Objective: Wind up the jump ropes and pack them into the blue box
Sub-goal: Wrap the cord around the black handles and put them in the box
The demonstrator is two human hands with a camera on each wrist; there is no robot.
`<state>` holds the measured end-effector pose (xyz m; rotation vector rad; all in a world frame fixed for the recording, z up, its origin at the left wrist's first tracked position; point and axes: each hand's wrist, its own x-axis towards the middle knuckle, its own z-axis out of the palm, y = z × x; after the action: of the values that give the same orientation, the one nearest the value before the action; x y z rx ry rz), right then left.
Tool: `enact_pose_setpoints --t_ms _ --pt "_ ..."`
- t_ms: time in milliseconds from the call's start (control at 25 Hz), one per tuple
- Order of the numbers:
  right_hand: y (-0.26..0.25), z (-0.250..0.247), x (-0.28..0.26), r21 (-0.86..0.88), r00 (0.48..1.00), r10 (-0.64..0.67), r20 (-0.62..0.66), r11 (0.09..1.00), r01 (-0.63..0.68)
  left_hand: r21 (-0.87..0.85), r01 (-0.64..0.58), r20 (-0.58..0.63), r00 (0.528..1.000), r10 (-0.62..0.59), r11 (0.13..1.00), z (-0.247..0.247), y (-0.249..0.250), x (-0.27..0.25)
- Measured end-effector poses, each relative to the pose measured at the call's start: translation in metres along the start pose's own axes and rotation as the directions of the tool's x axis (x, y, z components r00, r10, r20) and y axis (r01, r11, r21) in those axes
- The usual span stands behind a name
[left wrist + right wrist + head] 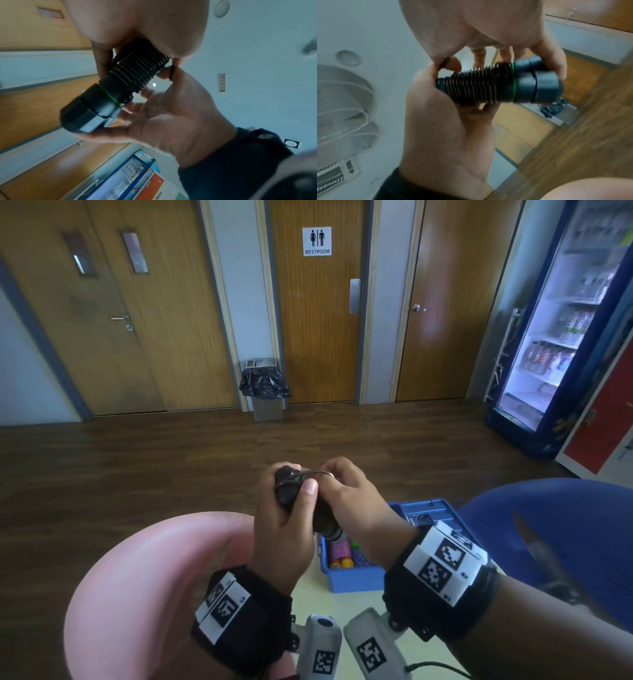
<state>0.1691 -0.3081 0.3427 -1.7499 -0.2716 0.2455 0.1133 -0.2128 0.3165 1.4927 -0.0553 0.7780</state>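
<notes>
A black jump rope [291, 494] is held in the air between both hands, its thin cord coiled tightly round the two paired handles [479, 86], which carry a green ring [107, 94]. My left hand [293, 484] grips the wound bundle, thumb on top. My right hand [334, 474] pinches the loose end of the cord [172, 72] at the top of the coil, its little finger at the handle ends. The blue box [352, 580] stands open on the table below my hands, with colourful rope handles [342, 553] inside.
A pink chair [154, 577] is at my left and a blue chair [548, 525] at my right, beside the pale table [329, 604]. Across the wooden floor stand a lined bin [265, 390], closed doors and a lit drinks fridge [565, 320].
</notes>
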Motion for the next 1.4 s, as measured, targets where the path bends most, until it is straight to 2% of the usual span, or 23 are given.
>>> enact_pose_setpoints --t_ms 120,200,280,360,480,520,640,720,840,960,1080,1160,1320,1400 --pt "-0.008 -0.017 -0.006 -0.189 0.981 -0.188 0.055 0.962 0.195 0.014 0.125 -0.114 0.986 -0.123 0.992 -0.013 -0.002 0.004" --pt "-0.013 -0.031 -0.012 -0.177 0.940 -0.270 0.207 0.935 0.308 0.049 0.189 -0.114 0.977 -0.183 0.981 -0.023 0.000 0.012" --pt "-0.018 -0.033 -0.018 -0.176 0.910 -0.296 0.290 0.919 0.354 0.152 0.104 -0.001 0.995 -0.105 0.983 -0.030 0.006 0.016" --pt "-0.026 -0.026 -0.019 -0.267 0.922 -0.305 0.240 0.892 0.364 0.242 -0.004 0.124 0.992 -0.027 0.970 -0.028 0.014 0.014" --pt "-0.039 -0.016 -0.023 -0.514 0.900 -0.360 0.246 0.739 0.436 0.359 -0.121 0.274 0.961 0.019 0.925 -0.027 0.017 0.015" --pt "-0.043 -0.016 -0.024 -0.539 0.905 -0.343 0.251 0.727 0.425 0.423 -0.157 0.293 0.956 0.029 0.892 -0.028 0.018 0.016" --pt "-0.049 -0.016 -0.025 -0.564 0.953 -0.188 0.237 0.772 0.293 0.613 -0.229 0.291 0.955 0.053 0.756 -0.029 0.022 0.018" --pt "-0.049 -0.017 -0.021 -0.608 0.952 -0.114 0.283 0.747 0.270 0.660 -0.243 0.298 0.953 0.049 0.711 -0.031 0.026 0.019" --pt "-0.050 -0.023 -0.017 -0.549 0.926 -0.093 0.366 0.782 0.295 0.672 -0.225 0.307 0.952 0.011 0.705 -0.033 0.030 0.021" --pt "-0.046 -0.029 -0.012 -0.406 0.910 -0.151 0.387 0.858 0.315 0.576 -0.136 0.330 0.941 -0.077 0.806 -0.033 0.030 0.025" --pt "-0.039 -0.031 -0.012 -0.305 0.900 -0.209 0.383 0.891 0.337 0.477 -0.037 0.338 0.930 -0.144 0.878 -0.035 0.029 0.028" --pt "-0.035 -0.029 -0.013 -0.266 0.903 -0.233 0.360 0.903 0.339 0.416 -0.053 0.365 0.924 -0.113 0.908 -0.039 0.027 0.029" --pt "-0.025 -0.019 -0.013 -0.126 0.934 -0.164 0.317 0.969 0.213 0.365 -0.134 0.431 0.901 -0.039 0.921 -0.044 0.017 0.023" --pt "-0.021 -0.015 -0.012 -0.098 0.941 -0.152 0.302 0.977 0.190 0.324 -0.115 0.395 0.918 -0.024 0.939 -0.044 0.008 0.020"
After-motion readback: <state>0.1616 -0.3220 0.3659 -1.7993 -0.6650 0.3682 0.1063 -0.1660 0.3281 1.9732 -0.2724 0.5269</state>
